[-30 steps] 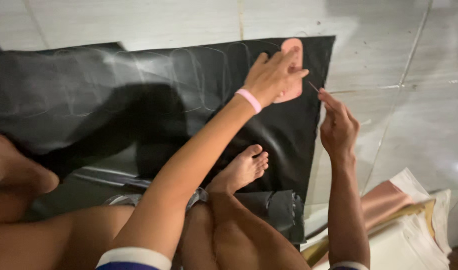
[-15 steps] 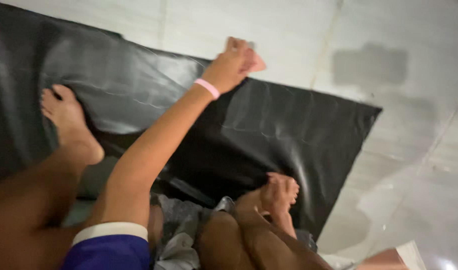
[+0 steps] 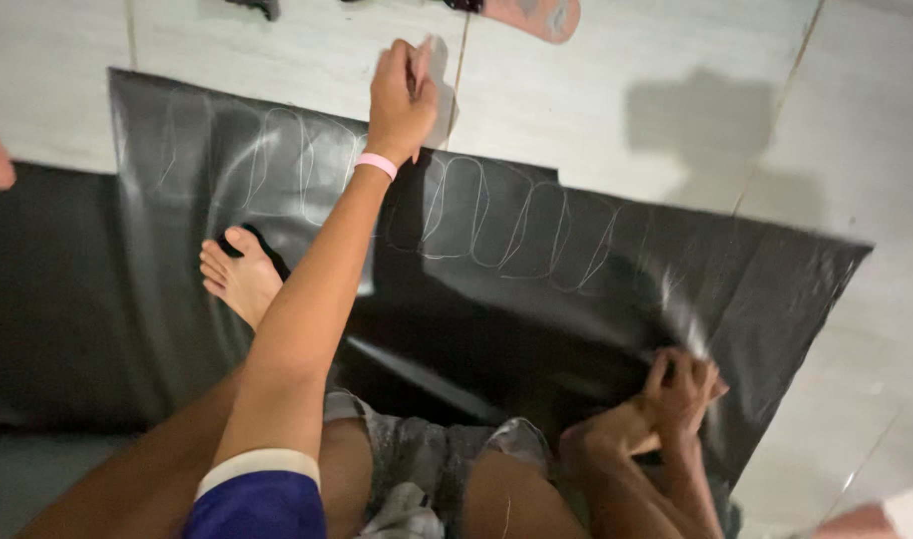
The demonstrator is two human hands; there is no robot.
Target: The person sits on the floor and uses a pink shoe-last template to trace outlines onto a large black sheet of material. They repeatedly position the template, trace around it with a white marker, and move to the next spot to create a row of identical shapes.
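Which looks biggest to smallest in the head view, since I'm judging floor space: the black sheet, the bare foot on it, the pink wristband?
1. black sheet, by far the largest, spanning most of the floor shown.
2. bare foot.
3. pink wristband, a thin strip on the left hand.

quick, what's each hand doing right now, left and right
Left hand: closed around a thin marking tool, past the black sheet's far edge.
Right hand: fingers curled, gripping the sheet's near edge.

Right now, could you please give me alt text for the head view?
A seated person's left hand reaches over a black sheet marked with traced outlines on a tiled floor; the right hand grips the sheet's near edge.
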